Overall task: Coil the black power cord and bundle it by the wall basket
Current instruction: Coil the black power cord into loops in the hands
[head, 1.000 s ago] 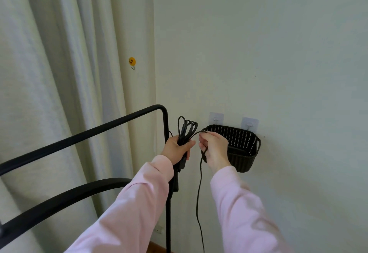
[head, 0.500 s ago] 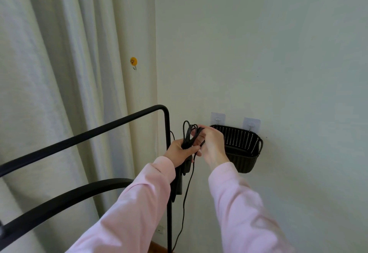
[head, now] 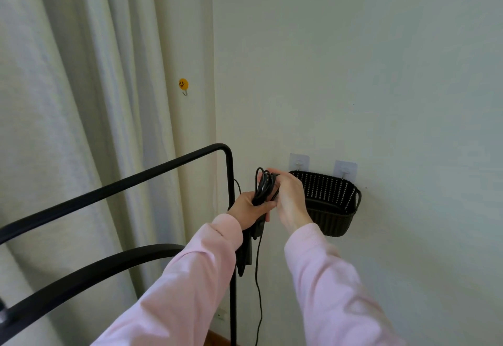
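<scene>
Slippage is the main risk judged here: several loops of the black power cord (head: 263, 186) are gathered in one fist, and a slackened hold during the next wrap would probably let them spring apart. A second risk lies in the loose tail, which hangs from the bundle toward the floor beside the upright of the black metal rack (head: 232, 236); it could snag there and be pulled tight. The left hand (head: 249, 209) is closed around the middle of the coil, whose loops stand up above the fist. The right hand (head: 288, 198) is pressed against the coil's right side, fingers curled at the loops; whether a strand is pinched cannot be told. The bundle is held in the air just left of the wall basket (head: 330, 204), near its rim.
</scene>
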### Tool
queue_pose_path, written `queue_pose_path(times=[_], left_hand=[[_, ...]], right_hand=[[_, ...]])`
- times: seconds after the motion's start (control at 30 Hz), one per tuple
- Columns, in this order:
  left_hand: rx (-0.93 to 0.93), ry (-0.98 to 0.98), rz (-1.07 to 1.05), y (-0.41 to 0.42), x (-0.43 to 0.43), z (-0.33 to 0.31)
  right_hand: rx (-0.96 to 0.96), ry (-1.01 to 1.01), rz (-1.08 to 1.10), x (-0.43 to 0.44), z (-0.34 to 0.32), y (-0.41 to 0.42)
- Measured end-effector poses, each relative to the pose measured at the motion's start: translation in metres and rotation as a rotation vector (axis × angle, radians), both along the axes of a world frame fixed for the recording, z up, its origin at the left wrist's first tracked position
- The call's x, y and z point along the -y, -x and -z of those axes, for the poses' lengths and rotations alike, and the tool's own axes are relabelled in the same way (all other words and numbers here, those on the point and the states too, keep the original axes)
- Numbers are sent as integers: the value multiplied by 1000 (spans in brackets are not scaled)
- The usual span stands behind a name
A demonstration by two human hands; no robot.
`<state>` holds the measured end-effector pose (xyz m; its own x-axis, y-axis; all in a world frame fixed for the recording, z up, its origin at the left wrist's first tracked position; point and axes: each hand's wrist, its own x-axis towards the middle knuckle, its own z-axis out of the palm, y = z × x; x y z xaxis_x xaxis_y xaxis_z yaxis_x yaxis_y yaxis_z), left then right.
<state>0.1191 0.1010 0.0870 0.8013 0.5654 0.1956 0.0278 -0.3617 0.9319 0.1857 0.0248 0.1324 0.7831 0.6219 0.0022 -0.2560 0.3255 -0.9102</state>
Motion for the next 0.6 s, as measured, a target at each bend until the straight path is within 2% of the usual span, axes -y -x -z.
queue_pose_path(times=[0.3, 0.6], left_hand=[[-63, -48, -27, -4, 2, -2], [-53, -33, -57, -5, 3, -2]], right_hand=[[184, 104, 64, -5, 3, 0], [262, 82, 20, -1, 2, -1]])
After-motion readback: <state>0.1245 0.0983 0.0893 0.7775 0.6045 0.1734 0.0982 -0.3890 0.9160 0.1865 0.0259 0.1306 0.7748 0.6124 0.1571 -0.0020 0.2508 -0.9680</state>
